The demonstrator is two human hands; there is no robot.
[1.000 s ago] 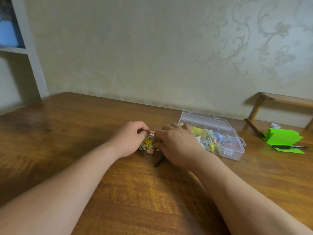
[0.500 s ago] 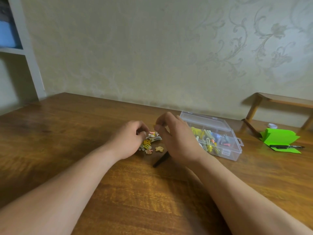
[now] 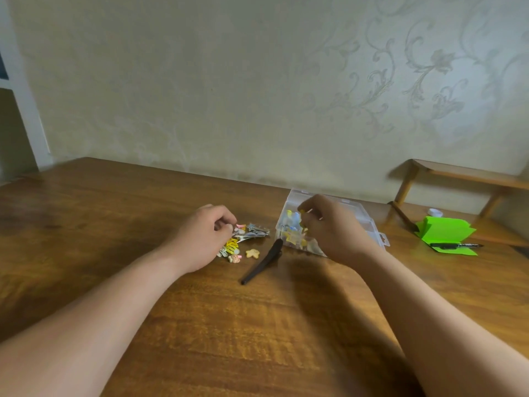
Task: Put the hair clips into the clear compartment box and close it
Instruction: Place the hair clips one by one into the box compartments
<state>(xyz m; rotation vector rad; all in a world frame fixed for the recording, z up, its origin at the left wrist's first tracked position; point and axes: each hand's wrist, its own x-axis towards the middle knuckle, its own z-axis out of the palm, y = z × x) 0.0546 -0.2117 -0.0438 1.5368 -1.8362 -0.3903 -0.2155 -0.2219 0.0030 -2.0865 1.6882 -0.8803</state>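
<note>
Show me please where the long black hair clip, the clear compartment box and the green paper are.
long black hair clip [image 3: 262, 261], head view, middle of its body.
clear compartment box [image 3: 369, 224], head view, right part.
green paper [image 3: 442, 232], head view, centre.

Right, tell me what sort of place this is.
Probably a room in a home: patterned wallpaper behind a wooden table, with green paper and a pen lying to the right, and a white shelf at the left edge.

Both forearms are bare, with no sleeves in view. The left hand [image 3: 203, 239] and right hand [image 3: 335, 229] wear no gloves. No rings or watch seem to show, though the fingers are blurred.
</note>
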